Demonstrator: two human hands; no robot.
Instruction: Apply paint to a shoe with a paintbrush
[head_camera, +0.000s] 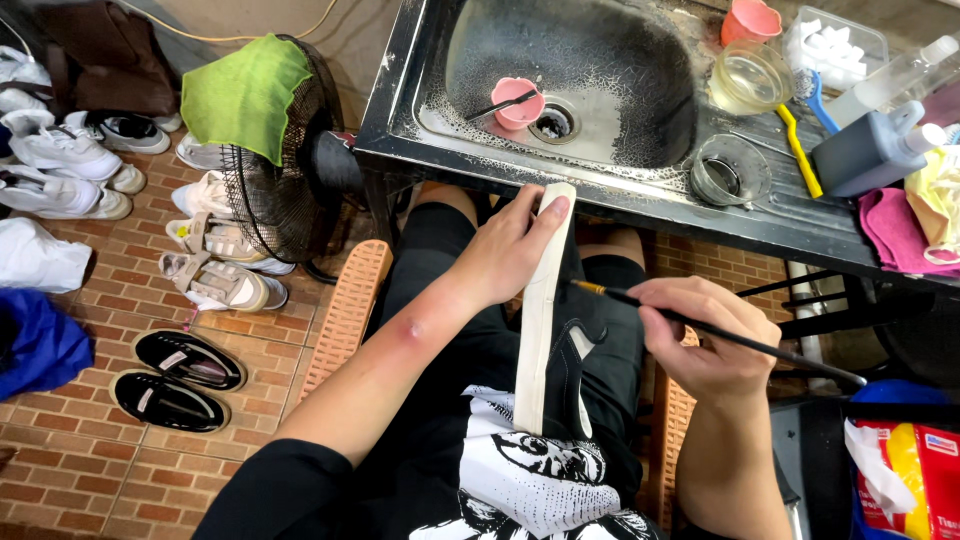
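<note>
Left hand (515, 245) grips the shoe's (545, 330) toe at twelve o'clock; right hand (700, 340), at three o'clock, pinches a paintbrush (730, 337) touching its sole.

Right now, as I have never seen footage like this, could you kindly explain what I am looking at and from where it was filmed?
This is one picture from a camera worn on a person's head, looking down at their own lap and two bare hands; there is no machine. The left hand holds a black shoe with a white sole upright on the lap, thumb on its top end. The right hand has a thin paintbrush in its grip, the tip close to the sole's edge. In front stands a dark metal sink with a small pink cup in the basin. On its right side lie glass bowls, a yellow toothbrush and a grey bottle. To the left, on the brick floor, are a fan draped with a green cloth and several pairs of shoes.
</note>
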